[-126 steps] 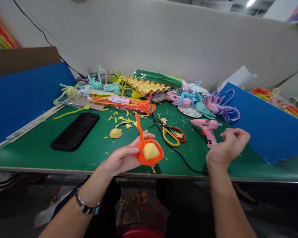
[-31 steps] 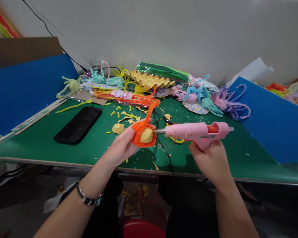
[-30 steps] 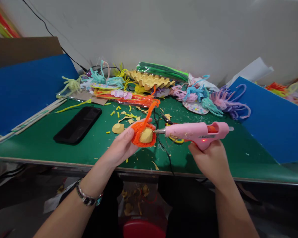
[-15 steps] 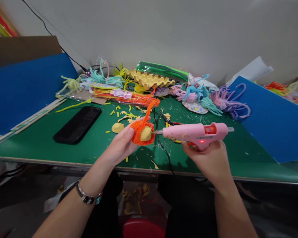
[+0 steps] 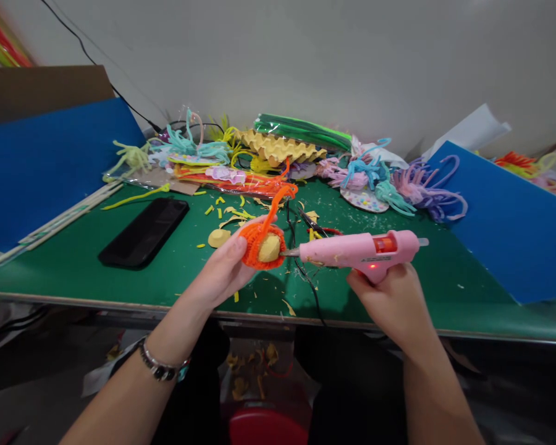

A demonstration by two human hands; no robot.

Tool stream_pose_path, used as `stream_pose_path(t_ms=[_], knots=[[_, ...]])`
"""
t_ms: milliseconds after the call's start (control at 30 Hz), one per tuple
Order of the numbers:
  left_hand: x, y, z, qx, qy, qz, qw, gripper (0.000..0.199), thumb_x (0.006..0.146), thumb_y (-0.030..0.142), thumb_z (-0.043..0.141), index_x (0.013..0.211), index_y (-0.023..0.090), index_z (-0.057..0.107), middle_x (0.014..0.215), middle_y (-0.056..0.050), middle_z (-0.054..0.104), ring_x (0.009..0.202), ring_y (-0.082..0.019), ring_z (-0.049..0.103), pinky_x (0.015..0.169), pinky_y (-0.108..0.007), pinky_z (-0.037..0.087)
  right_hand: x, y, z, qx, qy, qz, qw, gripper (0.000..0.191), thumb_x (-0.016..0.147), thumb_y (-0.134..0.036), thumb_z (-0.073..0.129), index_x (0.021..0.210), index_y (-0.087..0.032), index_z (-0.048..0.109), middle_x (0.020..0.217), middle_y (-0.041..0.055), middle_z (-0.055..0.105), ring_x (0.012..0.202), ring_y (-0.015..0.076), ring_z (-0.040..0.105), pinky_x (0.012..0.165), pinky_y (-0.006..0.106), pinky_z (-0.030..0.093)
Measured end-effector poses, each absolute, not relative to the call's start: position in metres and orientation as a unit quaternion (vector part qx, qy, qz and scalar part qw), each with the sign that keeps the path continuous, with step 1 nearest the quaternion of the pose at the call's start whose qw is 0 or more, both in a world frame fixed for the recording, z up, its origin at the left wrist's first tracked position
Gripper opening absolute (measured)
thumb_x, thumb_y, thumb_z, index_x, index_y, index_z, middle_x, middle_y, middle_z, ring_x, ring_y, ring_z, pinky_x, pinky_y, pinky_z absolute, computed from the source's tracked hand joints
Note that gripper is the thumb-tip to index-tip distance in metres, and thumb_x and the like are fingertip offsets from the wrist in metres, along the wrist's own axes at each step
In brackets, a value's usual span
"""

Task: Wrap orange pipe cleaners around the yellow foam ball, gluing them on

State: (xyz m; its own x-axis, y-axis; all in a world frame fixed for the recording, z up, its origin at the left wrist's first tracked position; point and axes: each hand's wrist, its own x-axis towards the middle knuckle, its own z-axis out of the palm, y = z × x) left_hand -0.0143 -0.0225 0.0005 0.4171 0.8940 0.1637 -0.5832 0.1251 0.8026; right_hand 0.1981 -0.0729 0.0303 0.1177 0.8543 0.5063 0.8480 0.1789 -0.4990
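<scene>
My left hand (image 5: pixel 227 262) grips an orange coil of fuzzy pipe cleaner (image 5: pixel 254 246), its free end sticking up and bent over at the top. Inside the coil sits a yellow egg-carton cup (image 5: pixel 270 248). My right hand (image 5: pixel 391 296) is wrapped round the handle of a pink hot glue gun (image 5: pixel 338 249) with a lit red light. The gun's metal nozzle meets the right side of the coil, by the cup's edge. Another yellow cup piece (image 5: pixel 219 238) lies on the green table (image 5: pixel 352 309) behind my left hand.
A black phone (image 5: pixel 143 233) and thin sticks (image 5: pixel 69 216) lie to the left. Behind are a yellow egg carton (image 5: pixel 278 148), bagged green pipe cleaners (image 5: pixel 301 131) and pastel bundles (image 5: pixel 361 173). Scissors (image 5: pixel 315 227) rest behind the gun. Blue boards (image 5: pixel 514 235) flank both sides.
The glue gun has shifted slightly left and tilted a little. The coil with the cup has also moved slightly left and up, turning a bit. Both hands keep their holds.
</scene>
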Motion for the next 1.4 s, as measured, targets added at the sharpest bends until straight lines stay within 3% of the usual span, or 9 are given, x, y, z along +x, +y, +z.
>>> stream_pose_path(t_ms=[233, 533, 967, 1200, 1400], knots=[[-0.013, -0.024, 0.003, 0.411, 0.194, 0.520, 0.723, 0.045, 0.065, 0.048, 0.071, 0.100, 0.020, 0.066, 0.096, -0.005, 0.069, 0.089, -0.018, 0.063, 0.080, -0.025, 0.049, 0.199, -0.073, 0.031, -0.632, -0.679, 0.013, 0.373, 0.011, 0.059, -0.021, 0.043, 0.053, -0.024, 0.035, 0.054, 0.0015, 0.048, 0.061, 0.0200, 0.056, 0.056, 0.030, 0.047], [-0.012, -0.023, 0.004, 0.402, 0.182, 0.523, 0.729, 0.041, 0.064, 0.045, 0.074, 0.096, 0.020, 0.069, 0.093, -0.002, 0.070, 0.083, -0.013, 0.063, 0.077, -0.020, 0.049, 0.198, -0.073, 0.033, -0.611, -0.694, 0.019, 0.379, 0.006, 0.059, -0.018, 0.043, 0.058, -0.023, 0.041, 0.052, 0.0002, 0.049, 0.060, 0.0199, 0.056, 0.053, 0.028, 0.045], [-0.013, -0.023, 0.001, 0.412, 0.192, 0.514, 0.728, 0.045, 0.067, 0.048, 0.070, 0.102, 0.021, 0.066, 0.101, -0.004, 0.068, 0.096, -0.018, 0.061, 0.084, -0.024, 0.047, 0.196, -0.072, 0.036, -0.615, -0.680, 0.016, 0.400, 0.004, 0.058, -0.020, 0.044, 0.056, -0.022, 0.042, 0.049, -0.0013, 0.047, 0.049, 0.0161, 0.051, 0.046, 0.026, 0.042], [-0.013, -0.023, 0.001, 0.408, 0.202, 0.504, 0.734, 0.044, 0.066, 0.048, 0.070, 0.100, 0.020, 0.067, 0.106, -0.006, 0.067, 0.106, -0.022, 0.057, 0.085, -0.027, 0.049, 0.205, -0.072, 0.027, -0.636, -0.633, 0.093, 0.431, 0.028, 0.063, -0.037, 0.063, 0.051, -0.020, 0.044, 0.036, -0.0059, 0.041, 0.033, 0.0086, 0.036, 0.033, 0.021, 0.028], [-0.011, -0.022, -0.001, 0.392, 0.203, 0.501, 0.745, 0.039, 0.071, 0.046, 0.067, 0.099, 0.019, 0.067, 0.114, -0.006, 0.064, 0.116, -0.025, 0.051, 0.094, -0.034, 0.046, 0.198, -0.076, 0.027, -0.652, -0.600, 0.119, 0.448, 0.028, 0.065, -0.039, 0.062, 0.052, -0.019, 0.048, 0.039, -0.0053, 0.043, 0.037, 0.0087, 0.038, 0.037, 0.022, 0.031]])
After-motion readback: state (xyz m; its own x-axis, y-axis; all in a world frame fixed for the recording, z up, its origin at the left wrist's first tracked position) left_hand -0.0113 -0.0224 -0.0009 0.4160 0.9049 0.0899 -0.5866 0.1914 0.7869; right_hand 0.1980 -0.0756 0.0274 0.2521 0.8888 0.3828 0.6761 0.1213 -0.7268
